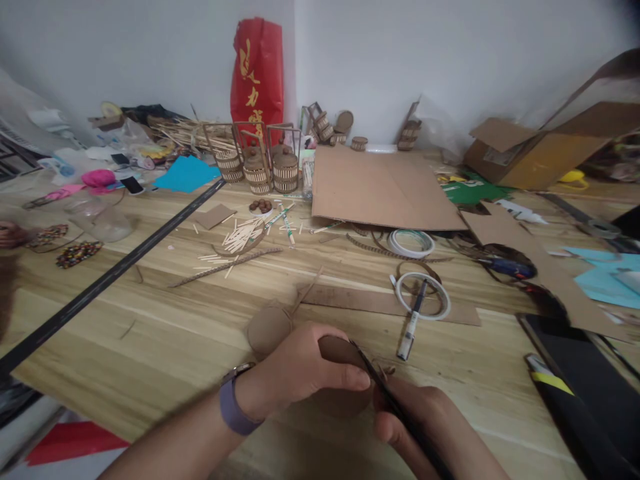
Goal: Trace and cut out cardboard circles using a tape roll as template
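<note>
My left hand (305, 367), with a watch on its wrist, grips a brown cardboard disc (343, 348) between thumb and fingers. My right hand (415, 420) is closed around slim black scissors (373, 370), whose blades lie against the disc's right edge. A small curled offcut (386, 371) shows beside the blades. Part of the disc is hidden behind my left thumb. Another round cardboard piece (270, 328) lies flat on the table, just beyond my left wrist.
A marker pen (413, 327) rests across a white tape roll (448, 303), near a cardboard strip (350, 300). Small sticks (243, 233) are scattered farther off. Several little baskets (286, 170) stand before a red bag (257, 80). A large cardboard sheet (380, 187) lies behind; another person's hand (11, 235) shows at left.
</note>
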The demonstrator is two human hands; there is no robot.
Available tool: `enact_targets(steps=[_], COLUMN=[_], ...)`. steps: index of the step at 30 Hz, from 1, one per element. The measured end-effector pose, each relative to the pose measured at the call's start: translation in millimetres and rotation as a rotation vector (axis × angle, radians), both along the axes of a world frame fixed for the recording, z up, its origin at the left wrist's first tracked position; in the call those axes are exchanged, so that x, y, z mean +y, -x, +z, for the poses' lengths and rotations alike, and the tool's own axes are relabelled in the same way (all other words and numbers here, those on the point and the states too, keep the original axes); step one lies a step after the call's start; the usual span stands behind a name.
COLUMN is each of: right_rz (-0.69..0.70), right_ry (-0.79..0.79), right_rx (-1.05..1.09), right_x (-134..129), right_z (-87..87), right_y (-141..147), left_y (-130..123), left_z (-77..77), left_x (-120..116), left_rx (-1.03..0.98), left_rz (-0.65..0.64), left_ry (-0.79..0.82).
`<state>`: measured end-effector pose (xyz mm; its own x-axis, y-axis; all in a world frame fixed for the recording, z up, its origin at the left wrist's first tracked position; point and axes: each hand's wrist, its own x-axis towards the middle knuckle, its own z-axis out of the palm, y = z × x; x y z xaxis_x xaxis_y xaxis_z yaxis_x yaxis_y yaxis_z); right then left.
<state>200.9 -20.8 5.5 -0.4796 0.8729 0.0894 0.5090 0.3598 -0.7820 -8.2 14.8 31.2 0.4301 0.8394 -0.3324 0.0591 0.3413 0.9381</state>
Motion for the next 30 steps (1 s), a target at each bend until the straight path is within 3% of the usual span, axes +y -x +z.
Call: enact_targets(steps=[6, 14, 30], right_rz=[0.014, 0.109, 0.068], right_ry=[-0.026, 0.022, 0.087], right_rx=[0.015, 0.085, 0.052], right_x=[4.6, 9.6, 7.0], right_z=[-7.1, 1.6, 6.4], right_y=[-3.6, -2.4, -0.2], left_y=[1.5, 0.3, 3.9], left_z=[0.2, -3.8, -3.5], left_x=[0.7, 0.1, 1.6], left_rx=[-0.037, -0.023, 0.051], left_rz=[-0.073, -0.094, -0.109], left_ry=[-0.026, -0.061, -0.016])
